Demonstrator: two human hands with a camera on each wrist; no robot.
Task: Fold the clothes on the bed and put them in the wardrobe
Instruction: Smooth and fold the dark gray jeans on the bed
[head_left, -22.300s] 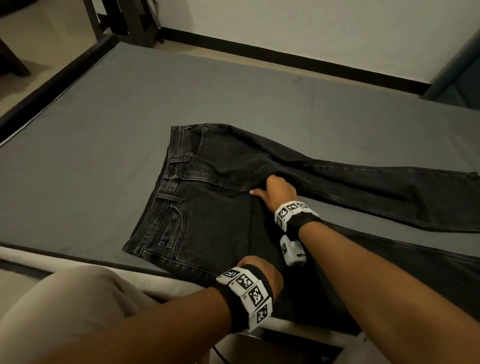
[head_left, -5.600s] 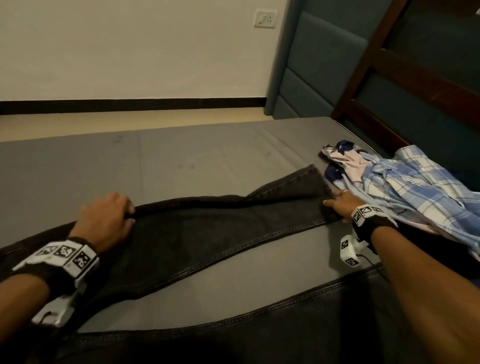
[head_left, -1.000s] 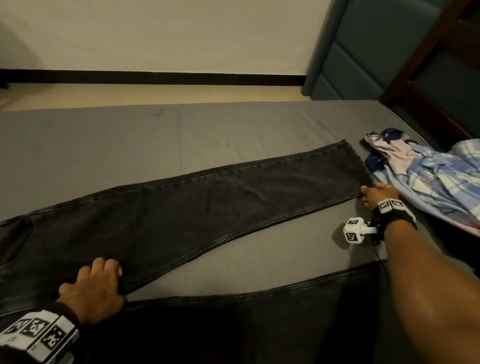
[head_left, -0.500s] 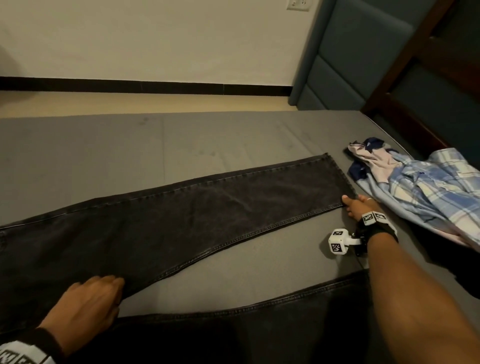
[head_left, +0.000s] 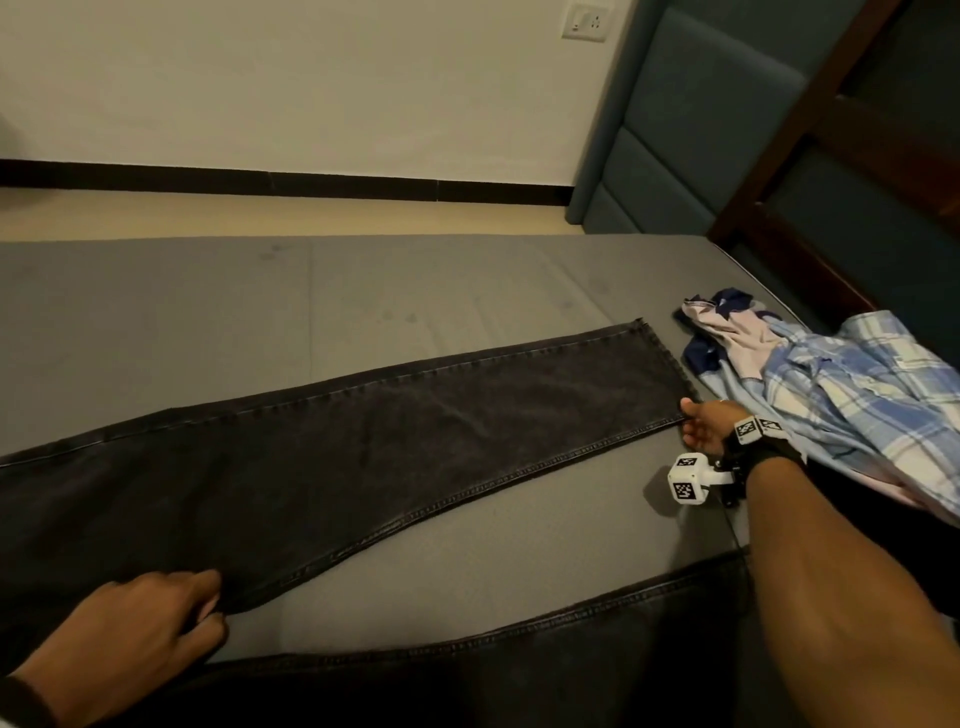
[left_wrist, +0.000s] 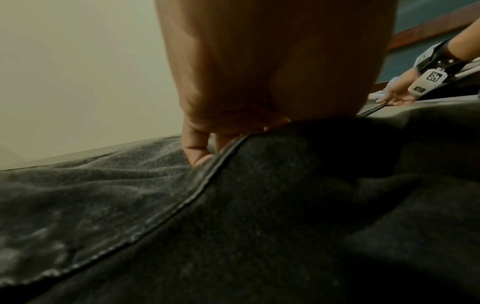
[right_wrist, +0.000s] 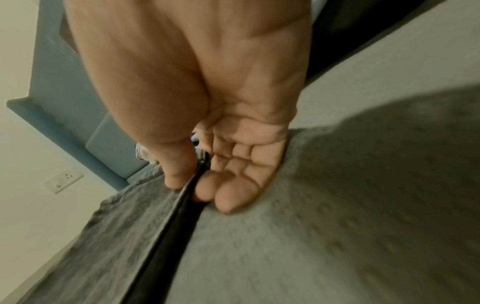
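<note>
The head view looks down and forward across the bed (head_left: 363, 291) from its near edge, facing the far wall. The left wrist view sits low, close to the jeans (left_wrist: 259, 226), facing right along them. The right wrist view hugs the jeans' hem, tilted, facing left. All three share the jeans.

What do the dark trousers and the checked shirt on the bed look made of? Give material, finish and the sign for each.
Dark trousers: probably denim, washed black and matte; the sign is the grainy faded weave, thick stitched seams and hemmed cuff.
Checked shirt: likely thin woven cotton or a blend, soft and matte; it lies crumpled in loose folds, with a blue and white check. Fibre cannot be confirmed.
</note>
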